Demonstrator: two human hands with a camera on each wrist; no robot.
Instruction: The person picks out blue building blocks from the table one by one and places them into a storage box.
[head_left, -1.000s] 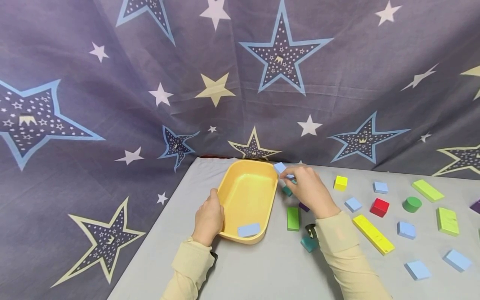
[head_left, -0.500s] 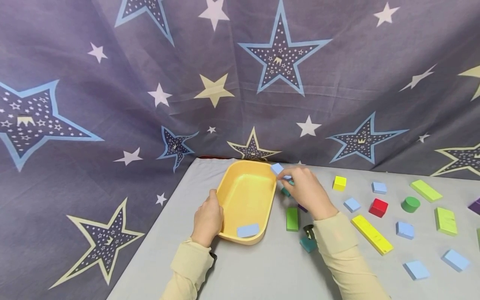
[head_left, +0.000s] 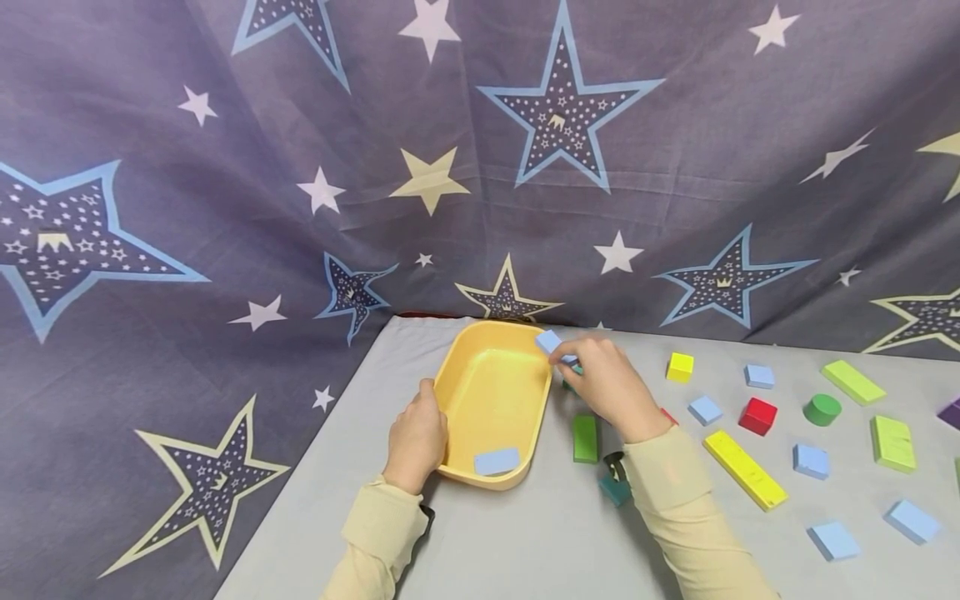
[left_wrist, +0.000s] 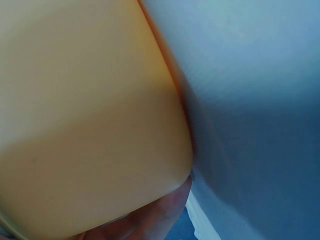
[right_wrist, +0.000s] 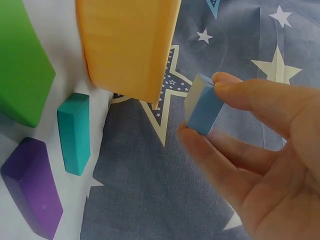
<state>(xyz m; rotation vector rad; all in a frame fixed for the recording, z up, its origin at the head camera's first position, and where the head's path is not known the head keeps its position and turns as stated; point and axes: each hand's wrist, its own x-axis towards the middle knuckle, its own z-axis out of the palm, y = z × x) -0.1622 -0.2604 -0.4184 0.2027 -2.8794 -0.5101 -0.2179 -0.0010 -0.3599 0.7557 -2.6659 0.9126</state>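
My left hand (head_left: 417,435) grips the left wall of a yellow plastic bin (head_left: 459,477). In the left wrist view, fingers (left_wrist: 167,207) show at the edge of the bin's smooth wall (left_wrist: 90,125). A flat light blue block (head_left: 497,461) lies inside at the near end. Above the bin's far right corner, my right hand (head_left: 609,379) pinches another light blue block (head_left: 548,342). The right wrist view shows that block (right_wrist: 205,107) between the thumb and fingertips of the right hand (right_wrist: 270,165), raised off the table and apart from the bin.
Beside the bin lie a green block (head_left: 586,439), teal blocks (right_wrist: 74,134) and a purple block (right_wrist: 34,187). Several blue, yellow, red and green blocks spread over the right of the grey tabletop (head_left: 525,550). A starry curtain (head_left: 510,225) rises behind the table.
My right hand has shifted slightly left with its blue block, toward the bin. A bit of red block now shows beside the right cuff. The left hand and bin stay put.
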